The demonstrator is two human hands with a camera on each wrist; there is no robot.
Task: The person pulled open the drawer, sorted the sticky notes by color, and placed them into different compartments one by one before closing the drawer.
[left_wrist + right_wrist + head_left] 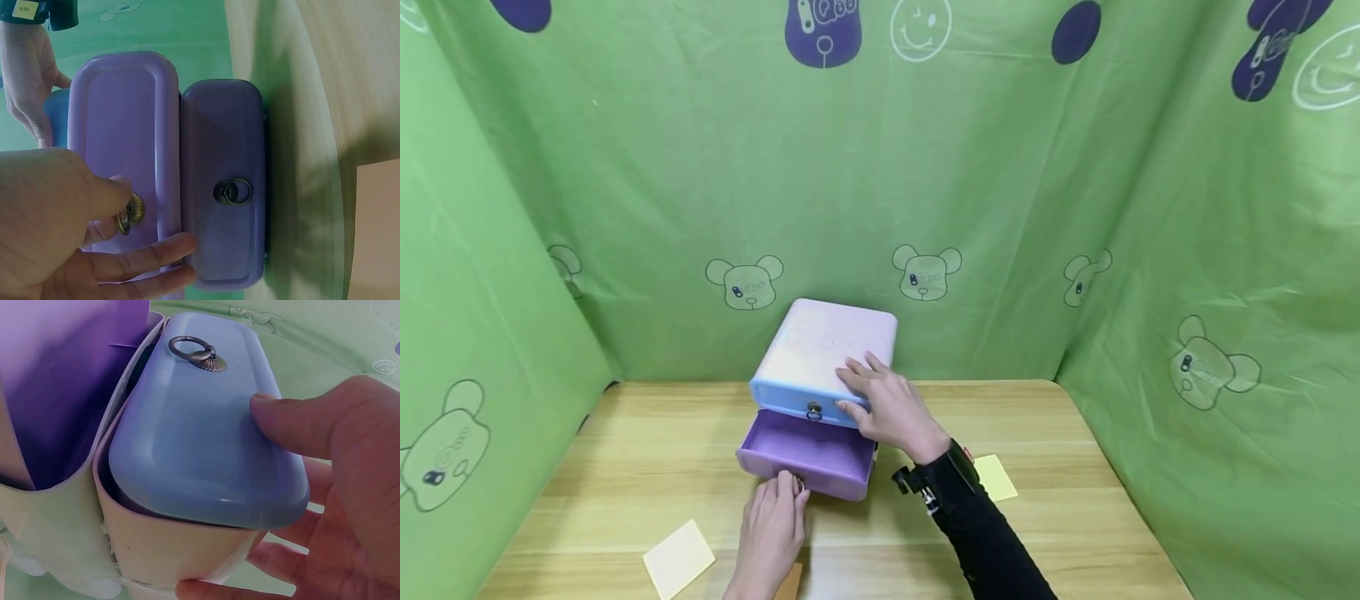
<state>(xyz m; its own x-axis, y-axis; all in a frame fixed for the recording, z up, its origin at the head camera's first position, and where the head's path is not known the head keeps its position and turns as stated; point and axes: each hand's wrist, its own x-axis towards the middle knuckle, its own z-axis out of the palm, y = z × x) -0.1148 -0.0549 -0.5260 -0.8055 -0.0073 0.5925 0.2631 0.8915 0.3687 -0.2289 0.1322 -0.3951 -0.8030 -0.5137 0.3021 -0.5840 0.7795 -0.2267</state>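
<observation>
A small drawer box (831, 333) with a pale top stands toward the back of the table. Its purple drawer (820, 446) is pulled out, and nothing shows inside. My left hand (770, 529) pinches the brass ring pull (130, 214) on that drawer's front between thumb and forefinger. Spread across the box's top right corner is my right hand (895, 408), fingers on the top. Its thumb presses the front of the blue top drawer (194, 437), which is in its slot. Below the pulled-out drawer, the left wrist view shows another purple drawer (225, 244) with its own ring.
A cream paper (679, 558) lies at the front left of the wooden table (1000, 550). Yellow paper (996, 477) lies right of the box, partly behind my right wrist. An orange paper (790, 582) shows beside my left wrist. Green curtains (985, 167) surround the table.
</observation>
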